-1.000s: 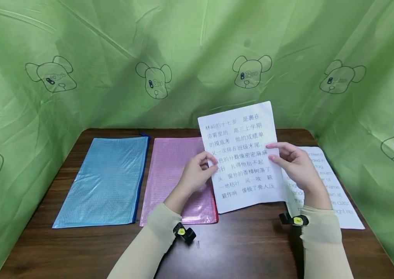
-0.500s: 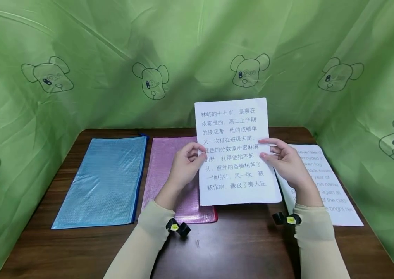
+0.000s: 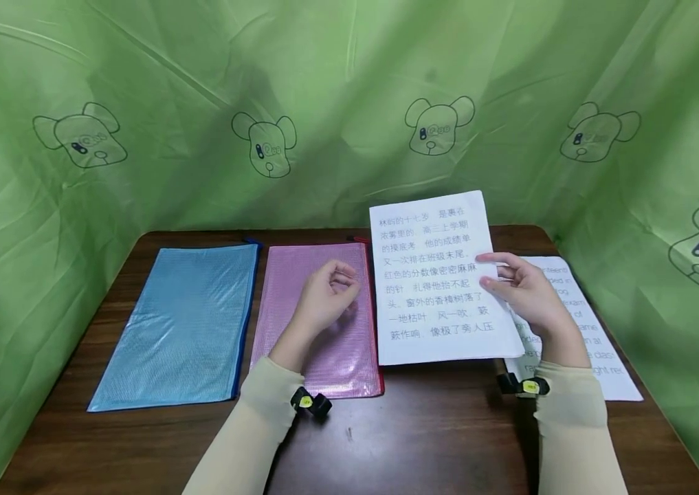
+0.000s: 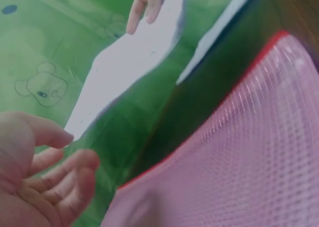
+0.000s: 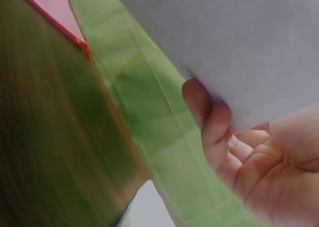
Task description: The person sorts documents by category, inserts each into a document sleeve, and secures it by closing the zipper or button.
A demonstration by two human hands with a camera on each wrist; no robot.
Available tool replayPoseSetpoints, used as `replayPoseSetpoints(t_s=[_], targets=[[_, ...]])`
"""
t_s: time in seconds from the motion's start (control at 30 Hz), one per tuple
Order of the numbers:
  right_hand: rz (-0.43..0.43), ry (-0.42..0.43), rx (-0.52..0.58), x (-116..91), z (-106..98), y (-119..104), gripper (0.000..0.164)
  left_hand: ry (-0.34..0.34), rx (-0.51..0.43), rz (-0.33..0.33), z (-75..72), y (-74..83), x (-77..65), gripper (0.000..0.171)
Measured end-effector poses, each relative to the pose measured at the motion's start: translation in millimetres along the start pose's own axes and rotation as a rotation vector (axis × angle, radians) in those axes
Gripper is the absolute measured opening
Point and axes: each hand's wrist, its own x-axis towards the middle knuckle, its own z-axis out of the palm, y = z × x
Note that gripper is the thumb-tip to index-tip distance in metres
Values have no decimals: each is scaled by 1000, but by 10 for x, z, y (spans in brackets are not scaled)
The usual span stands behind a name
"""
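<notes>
Your left grip (image 3: pixel 326 297), loosely curled, empty, hangs just left of paper (image 3: pixel 429 292) your right grip (image 3: pixel 525 292) pinches by its right long edge.

Your head camera looks forward and down to the far edge of the table (image 3: pixel 423 440); close wrist views face your left hand (image 4: pixel 45 182) and right hand (image 5: pixel 266 167), sharing the pink pouch (image 4: pixel 239 147) and paper (image 5: pixel 234 42).

The held paper (image 3: pixel 432 295) looks matt, the pink pouch (image 3: pixel 337 364) glossy gridded plastic, the table (image 3: pixel 417 440) shiny wood.
</notes>
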Motion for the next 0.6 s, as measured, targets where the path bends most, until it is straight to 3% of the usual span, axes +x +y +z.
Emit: replayPoseSetpoints(t_s=[0.3, 0.6], targets=[[34, -7, -14, -18, -125, 158, 47, -62, 331, -34, 115, -141, -16, 29], [104, -79, -10, 13, -149, 302, 48, -139, 430, -53, 268, -206, -43, 39]])
